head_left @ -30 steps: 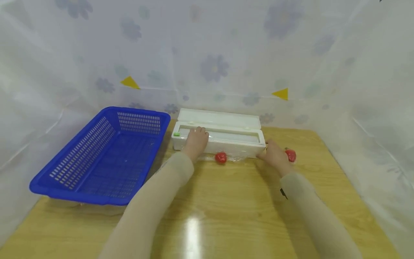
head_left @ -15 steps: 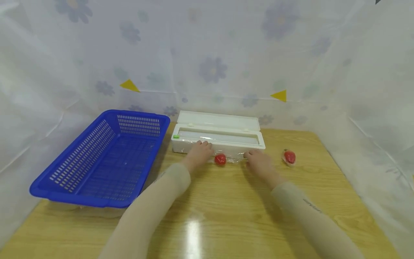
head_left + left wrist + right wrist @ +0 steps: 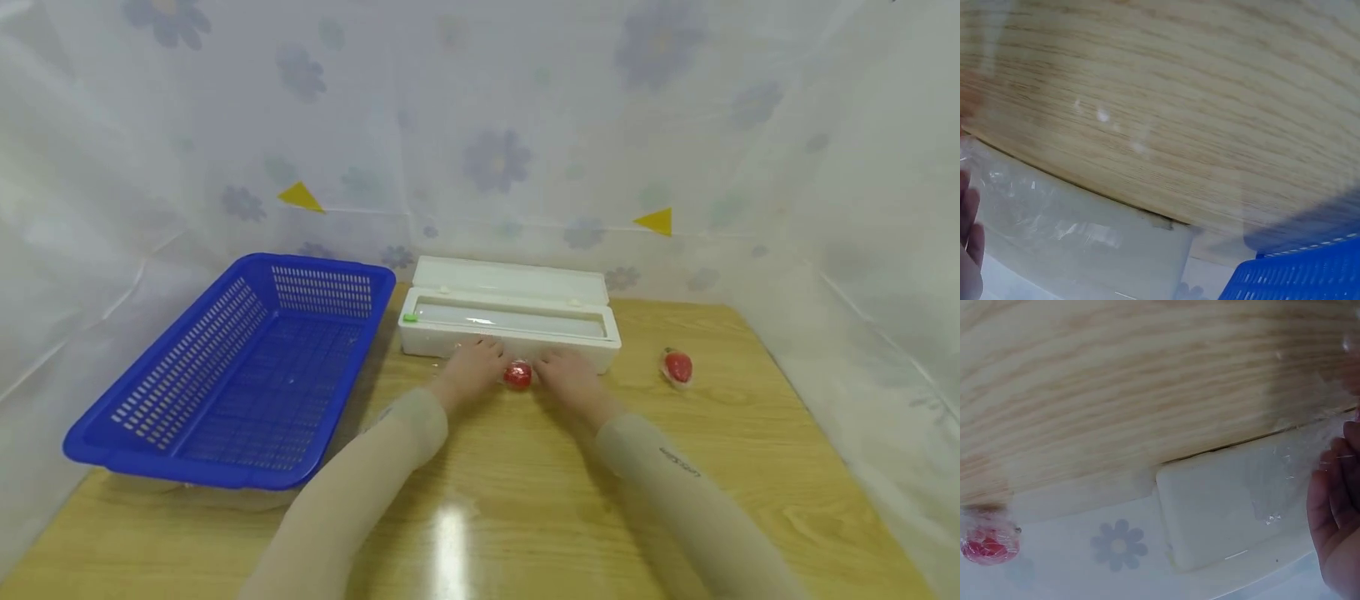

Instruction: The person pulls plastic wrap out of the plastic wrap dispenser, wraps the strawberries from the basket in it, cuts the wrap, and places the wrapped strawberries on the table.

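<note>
A red strawberry lies at the front of a white cling film dispenser whose lid stands up behind it. My left hand is just left of the strawberry, its fingers on the clear cling film. From the right, my right hand comes close to the fruit. Its bent fingers, at the edge of the right wrist view, pinch loose film. The film runs up the dispenser's front wall. Fingertips of both hands are partly hidden.
A second strawberry, wrapped in film, lies at the right of the wooden table. A large blue basket stands at the left. A green slider sits on the dispenser's left end. Flowered sheeting closes off the back and sides.
My right hand has moved left from the dispenser's right end to beside the strawberry. The left hand has come down from the dispenser's top to the fruit's left side. Film has bunched around it.
</note>
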The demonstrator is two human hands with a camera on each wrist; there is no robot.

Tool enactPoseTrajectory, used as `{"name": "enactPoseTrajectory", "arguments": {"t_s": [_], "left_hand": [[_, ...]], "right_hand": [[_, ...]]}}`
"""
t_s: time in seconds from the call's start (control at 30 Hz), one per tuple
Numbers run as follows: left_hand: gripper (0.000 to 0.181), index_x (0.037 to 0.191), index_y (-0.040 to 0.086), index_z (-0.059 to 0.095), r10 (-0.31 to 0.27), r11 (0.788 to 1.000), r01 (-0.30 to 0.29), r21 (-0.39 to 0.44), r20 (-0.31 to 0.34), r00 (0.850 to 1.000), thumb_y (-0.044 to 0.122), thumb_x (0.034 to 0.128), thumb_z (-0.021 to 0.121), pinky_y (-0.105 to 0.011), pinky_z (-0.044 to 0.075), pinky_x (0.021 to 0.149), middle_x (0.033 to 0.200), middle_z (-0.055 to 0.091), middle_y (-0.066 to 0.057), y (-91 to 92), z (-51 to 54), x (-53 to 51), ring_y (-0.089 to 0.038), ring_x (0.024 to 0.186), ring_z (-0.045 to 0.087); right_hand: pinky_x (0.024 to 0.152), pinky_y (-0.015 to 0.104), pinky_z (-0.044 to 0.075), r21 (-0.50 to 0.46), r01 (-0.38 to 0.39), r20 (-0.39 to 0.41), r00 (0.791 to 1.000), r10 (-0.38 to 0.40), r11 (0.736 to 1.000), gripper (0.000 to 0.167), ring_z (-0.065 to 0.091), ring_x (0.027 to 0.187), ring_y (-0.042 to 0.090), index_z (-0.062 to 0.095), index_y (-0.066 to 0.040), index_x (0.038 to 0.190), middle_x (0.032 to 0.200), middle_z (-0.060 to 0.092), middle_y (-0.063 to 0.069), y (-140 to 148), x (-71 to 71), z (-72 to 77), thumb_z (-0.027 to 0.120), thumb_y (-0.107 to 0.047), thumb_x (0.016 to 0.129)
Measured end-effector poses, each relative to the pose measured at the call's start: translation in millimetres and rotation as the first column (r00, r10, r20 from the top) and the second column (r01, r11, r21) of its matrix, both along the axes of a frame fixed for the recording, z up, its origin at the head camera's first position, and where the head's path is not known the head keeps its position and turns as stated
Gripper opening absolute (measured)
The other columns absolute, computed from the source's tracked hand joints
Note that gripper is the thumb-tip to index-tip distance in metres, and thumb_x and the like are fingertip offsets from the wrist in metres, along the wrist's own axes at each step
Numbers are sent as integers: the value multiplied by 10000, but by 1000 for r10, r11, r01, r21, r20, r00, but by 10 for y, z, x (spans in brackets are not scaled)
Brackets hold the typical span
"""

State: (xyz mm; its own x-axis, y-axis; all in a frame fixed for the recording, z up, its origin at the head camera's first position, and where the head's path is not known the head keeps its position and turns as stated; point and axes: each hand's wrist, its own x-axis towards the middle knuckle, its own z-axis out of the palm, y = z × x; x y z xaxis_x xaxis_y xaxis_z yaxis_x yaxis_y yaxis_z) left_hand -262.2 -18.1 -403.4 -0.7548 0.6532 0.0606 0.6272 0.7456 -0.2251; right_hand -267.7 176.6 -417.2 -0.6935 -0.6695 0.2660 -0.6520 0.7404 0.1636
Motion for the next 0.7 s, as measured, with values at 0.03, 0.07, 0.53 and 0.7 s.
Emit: {"name": "enactPoseTrajectory", "arguments": {"t_s": [0.03,0.07,0.53,0.7], "left_hand": [[301,1222,139,568,-2,1000,2,19,23,1000,192,928,536,-369,398,1045,1208,611,-40,8,-17,-1,-208,1165,547],[300,1228,133,555,-5,999,4,36,43,999,203,939,521,-362,405,1040,1198,623,-41,16,-32,-4,-208,1156,559],[108,913,110,637,93,975,-122,186,158,983,175,905,551,-352,541,738,860,695,-55,40,-139,3,-218,811,657],[77,925,78,601,143,940,-213,267,258,956,87,896,530,-353,540,792,907,680,-82,62,-143,-17,-239,865,655]], "right_hand": [[764,388,509,-10,7,22,1000,-7,1000,121,604,800,260,635,-82,881,838,660,77,-16,-9,-9,682,-92,770],[758,392,511,-19,20,46,999,-19,1000,128,606,783,261,641,-86,877,823,664,80,-32,-15,-15,691,-97,759],[702,343,493,-184,248,524,844,-119,951,202,573,721,159,599,-73,903,769,633,20,-93,-69,103,603,-274,897],[714,325,486,-201,294,608,785,-117,934,270,571,744,155,628,-59,940,815,656,27,-171,-70,115,700,-292,824]]}}
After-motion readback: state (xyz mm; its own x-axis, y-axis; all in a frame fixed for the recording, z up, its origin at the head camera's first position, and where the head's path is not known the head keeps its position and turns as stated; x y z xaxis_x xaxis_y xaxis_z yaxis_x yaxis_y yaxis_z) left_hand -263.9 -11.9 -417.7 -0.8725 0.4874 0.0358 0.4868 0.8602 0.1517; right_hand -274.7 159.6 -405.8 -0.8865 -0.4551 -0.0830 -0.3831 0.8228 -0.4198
